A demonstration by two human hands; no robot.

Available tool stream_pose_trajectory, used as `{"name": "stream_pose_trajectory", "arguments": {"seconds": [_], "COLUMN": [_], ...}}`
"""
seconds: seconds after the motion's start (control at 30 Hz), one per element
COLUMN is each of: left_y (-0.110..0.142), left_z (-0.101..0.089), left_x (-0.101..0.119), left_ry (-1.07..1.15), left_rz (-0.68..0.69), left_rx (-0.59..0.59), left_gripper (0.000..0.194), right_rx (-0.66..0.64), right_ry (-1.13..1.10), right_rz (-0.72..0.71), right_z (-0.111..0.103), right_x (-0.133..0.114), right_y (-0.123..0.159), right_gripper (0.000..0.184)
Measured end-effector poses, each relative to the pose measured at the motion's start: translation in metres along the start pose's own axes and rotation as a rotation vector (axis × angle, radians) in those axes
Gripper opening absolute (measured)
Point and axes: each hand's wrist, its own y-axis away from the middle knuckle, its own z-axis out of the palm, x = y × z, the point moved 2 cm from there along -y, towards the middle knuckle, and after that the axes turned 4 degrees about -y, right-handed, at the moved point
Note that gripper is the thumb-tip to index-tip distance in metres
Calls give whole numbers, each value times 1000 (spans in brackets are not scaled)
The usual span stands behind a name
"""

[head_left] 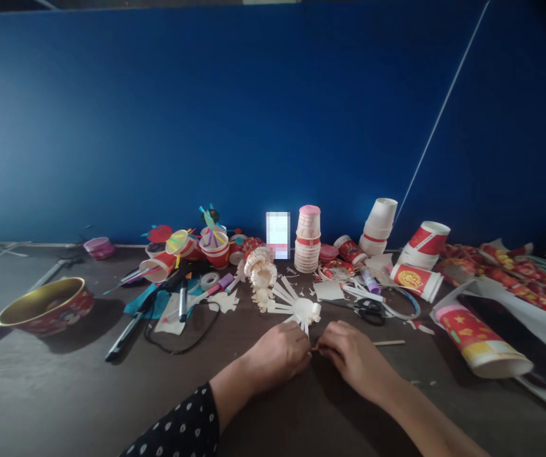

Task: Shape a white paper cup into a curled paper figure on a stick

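A white paper cup cut into long strips fanned out like sun rays (305, 308) lies flat in front of my hands. One strip runs down between them, and another at its right side is curled into a small roll. My right hand (349, 353) is closed around a thin wooden stick (390, 343), whose far end sticks out to the right. My left hand (282, 348) is closed at the stick's other end, by the lower end of the strip. Its fingertips are mostly hidden. Beyond the fanned cup lies a bunch of curled white paper (262, 274).
A stack of paper cups (307, 244) stands at the back, with more red and white cups (427, 244) to the right. Left are a gold-rimmed bowl (47, 311), a pen (125, 339), a marker (182, 301) and tape (210, 280). Black-handled scissors (371, 312) lie right of centre.
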Motion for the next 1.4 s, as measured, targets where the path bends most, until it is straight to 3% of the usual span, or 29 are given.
{"name": "stream_pose_trajectory", "arguments": {"seconds": [0.33, 0.63, 0.9, 1.23, 1.4], "left_y": [1, 3, 2, 0, 0], "left_z": [6, 0, 1, 2, 5], "left_x": [-2, -4, -5, -3, -1], "left_ry": [-9, 52, 63, 39, 10], "left_rz": [31, 8, 13, -42, -63], "left_rx": [59, 1, 28, 19, 2], "left_gripper": [26, 13, 25, 24, 17], "right_rx": [-24, 27, 13, 72, 39], "right_ry": [74, 194, 156, 200, 165], "right_rz": [-45, -104, -104, -85, -119], "right_z": [2, 14, 9, 12, 8], "right_x": [-5, -3, -4, -5, -5], "right_y": [-1, -4, -3, -4, -3], "right_gripper": [10, 21, 23, 24, 24]}}
